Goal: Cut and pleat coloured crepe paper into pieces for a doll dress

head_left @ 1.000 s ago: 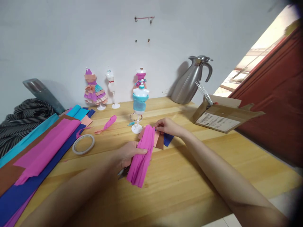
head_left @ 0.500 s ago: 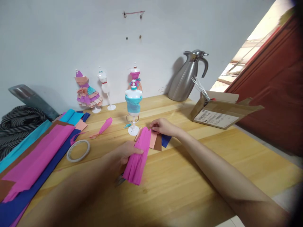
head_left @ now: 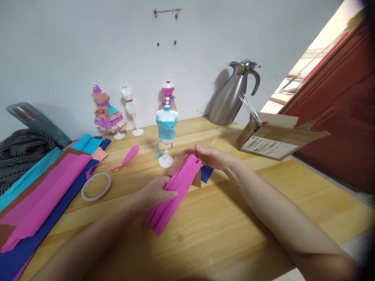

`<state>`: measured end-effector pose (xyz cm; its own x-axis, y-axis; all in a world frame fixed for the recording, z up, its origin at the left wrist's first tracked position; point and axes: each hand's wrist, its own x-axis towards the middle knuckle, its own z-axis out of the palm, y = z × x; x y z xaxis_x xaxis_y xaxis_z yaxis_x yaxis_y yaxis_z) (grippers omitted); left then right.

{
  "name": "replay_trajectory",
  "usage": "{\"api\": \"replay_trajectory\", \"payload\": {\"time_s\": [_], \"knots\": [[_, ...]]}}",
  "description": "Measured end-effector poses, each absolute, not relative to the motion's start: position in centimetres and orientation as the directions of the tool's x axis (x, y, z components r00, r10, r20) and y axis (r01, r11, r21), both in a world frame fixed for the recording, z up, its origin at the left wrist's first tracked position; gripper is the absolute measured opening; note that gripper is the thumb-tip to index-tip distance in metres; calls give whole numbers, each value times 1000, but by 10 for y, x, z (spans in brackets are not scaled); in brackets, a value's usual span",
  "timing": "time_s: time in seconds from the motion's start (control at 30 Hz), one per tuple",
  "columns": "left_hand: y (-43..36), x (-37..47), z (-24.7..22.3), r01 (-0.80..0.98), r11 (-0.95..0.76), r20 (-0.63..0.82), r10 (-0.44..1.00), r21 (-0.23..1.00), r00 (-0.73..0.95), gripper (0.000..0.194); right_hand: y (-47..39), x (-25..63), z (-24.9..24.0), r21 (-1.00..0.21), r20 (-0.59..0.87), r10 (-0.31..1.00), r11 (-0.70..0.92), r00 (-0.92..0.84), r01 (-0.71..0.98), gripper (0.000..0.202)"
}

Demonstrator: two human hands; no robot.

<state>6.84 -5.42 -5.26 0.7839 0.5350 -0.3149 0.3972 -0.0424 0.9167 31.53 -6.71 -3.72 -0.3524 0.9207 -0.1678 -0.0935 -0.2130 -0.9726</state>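
A folded, creased strip of bright pink crepe paper (head_left: pixel 177 191) slants over the table. My left hand (head_left: pixel 156 192) is closed on its left edge, thumb on top. My right hand (head_left: pixel 209 157) is at the upper end of the strip, its fingers stretched out to the left over that end; whether they touch it I cannot tell. Under the strip lie peach paper (head_left: pixel 175 166), brown paper (head_left: pixel 198 180) and dark blue paper (head_left: pixel 206 174). A small mannequin (head_left: pixel 166 127) in a turquoise wrap stands just beyond. By the strip's lower end a blurred grey object (head_left: pixel 145 226) is partly hidden.
Crepe paper sheets (head_left: pixel 55 183) and a tape roll (head_left: pixel 96 186) lie to the left. Dressed mannequin (head_left: pixel 109 113), white mannequin (head_left: pixel 130 101) and another mannequin (head_left: pixel 168 91) stand near the wall. Right of them are a steel jug (head_left: pixel 231 97) and an open cardboard box (head_left: pixel 268 138).
The pink strip has tilted, its upper end swinging right and its lower end slightly left. My right hand has gone from bent fingers by the paper's corner to stretched fingers.
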Motion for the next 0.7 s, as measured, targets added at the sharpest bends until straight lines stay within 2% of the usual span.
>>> {"api": "replay_trajectory", "payload": {"time_s": [0.13, 0.23, 0.33, 0.43, 0.5, 0.57, 0.7], "knots": [[-51, 67, -52, 421, -119, -301, 529, 899, 793, 13, -76, 301, -25, -988, -136, 929, -103, -344, 112, 42], [-49, 65, -55, 366, -92, -280, 482, 926, 830, 18, -77, 293, -25, -978, -69, 950, -5, -304, 206, 26], [-52, 65, -56, 334, 39, -315, 442, 942, 840, 28, -77, 292, -27, -971, -37, 948, 40, -315, 235, 23], [-57, 66, -54, 365, 171, -401, 469, 915, 787, 36, -79, 291, -26, -971, -30, 947, 48, -318, 234, 30], [-59, 67, -51, 388, 177, -422, 502, 904, 754, 36, -81, 288, -23, -969, -22, 952, 54, -304, 240, 34], [-61, 68, -47, 396, 167, -423, 507, 903, 751, 34, -82, 285, -22, -969, -25, 957, 49, -290, 242, 29], [-58, 65, -45, 364, 257, -443, 419, 895, 792, 34, -78, 286, -27, -966, -5, 986, 37, -165, 255, 19]]}}
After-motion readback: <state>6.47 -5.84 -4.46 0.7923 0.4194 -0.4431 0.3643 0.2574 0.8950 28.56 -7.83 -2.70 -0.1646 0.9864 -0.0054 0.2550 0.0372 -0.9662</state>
